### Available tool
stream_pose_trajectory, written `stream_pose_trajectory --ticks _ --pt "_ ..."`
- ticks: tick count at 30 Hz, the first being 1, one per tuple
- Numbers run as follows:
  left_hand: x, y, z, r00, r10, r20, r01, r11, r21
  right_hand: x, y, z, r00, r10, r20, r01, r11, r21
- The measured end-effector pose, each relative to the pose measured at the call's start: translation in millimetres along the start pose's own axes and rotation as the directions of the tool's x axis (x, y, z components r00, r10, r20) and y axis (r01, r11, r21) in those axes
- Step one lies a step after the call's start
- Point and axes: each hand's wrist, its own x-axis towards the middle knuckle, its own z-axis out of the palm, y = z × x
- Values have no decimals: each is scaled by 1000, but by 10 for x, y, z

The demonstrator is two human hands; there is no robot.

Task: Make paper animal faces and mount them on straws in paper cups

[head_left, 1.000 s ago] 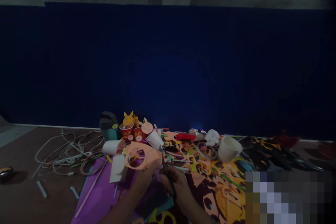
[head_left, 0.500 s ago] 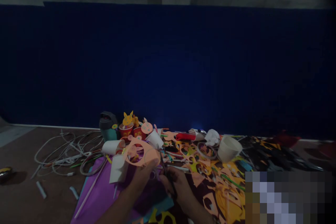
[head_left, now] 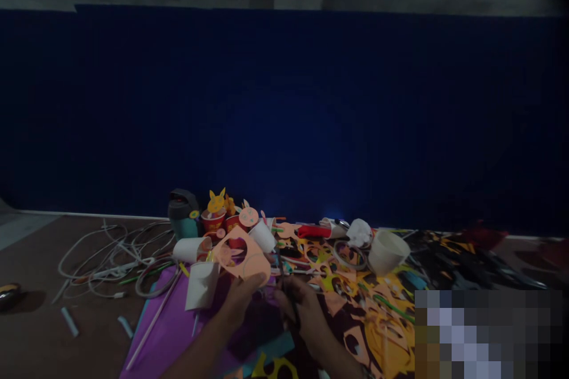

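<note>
My left hand (head_left: pixel 242 297) pinches the lower edge of a peach-coloured sheet of paper (head_left: pixel 254 262), which has a large round hole cut in it and a drawn curve beside the hole. In my right hand (head_left: pixel 302 305) is a pair of dark scissors (head_left: pixel 284 275), blades pointing up and away, just right of the paper. The blades look apart from the sheet. Left of my left hand a white paper cup (head_left: pixel 201 291) sits on purple paper (head_left: pixel 164 331). Another white cup (head_left: pixel 189 249) lies on its side behind it.
Red cups (head_left: pixel 214 224) with paper animal faces stand at the back beside a teal bottle (head_left: pixel 183 222). White cables (head_left: pixel 111 254) tangle at left. Cut paper scraps (head_left: pixel 386 331), a tape roll (head_left: pixel 350 256) and a pale bowl (head_left: pixel 389 251) fill the right. A blue panel (head_left: pixel 284 112) rises behind.
The peach paper has turned in my left hand, its hole shifting slightly up and right. My right hand and the scissors have moved slightly right, away from the paper's edge.
</note>
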Motion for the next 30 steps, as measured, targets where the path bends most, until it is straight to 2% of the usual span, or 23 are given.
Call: stream_pose_trajectory --ticks 2,5,8,11,15,19,21,25,30 --pt "-8 -22 19 993 -2 115 2 1000 6 3 -41 -17 995 -87 -43 90 994 67" --pt "-22 -27 52 938 -11 346 -11 998 62 9 -65 -50 987 -140 -80 150 980 130" --pt "-39 22 82 901 10 433 -69 990 120 30 -42 -84 987 -126 -102 140 980 144" --pt "-49 66 115 916 27 401 -78 991 111 65 -13 -109 976 -169 -135 187 974 129" --pt "-48 46 145 956 149 252 -173 982 74 89 3 -108 946 -237 -222 265 958 106" --pt "-47 15 129 978 209 21 -210 970 125 42 3 -73 980 -151 -129 161 985 69" --pt "-47 19 118 974 221 -43 -213 967 140 6 -15 -51 992 -116 -54 117 993 33" --pt "-55 62 125 972 235 9 -234 963 132 -37 -66 -19 992 -105 70 106 994 -18" --pt "-93 118 157 966 245 87 -254 962 102 -53 -106 5 989 -108 96 108 994 1"
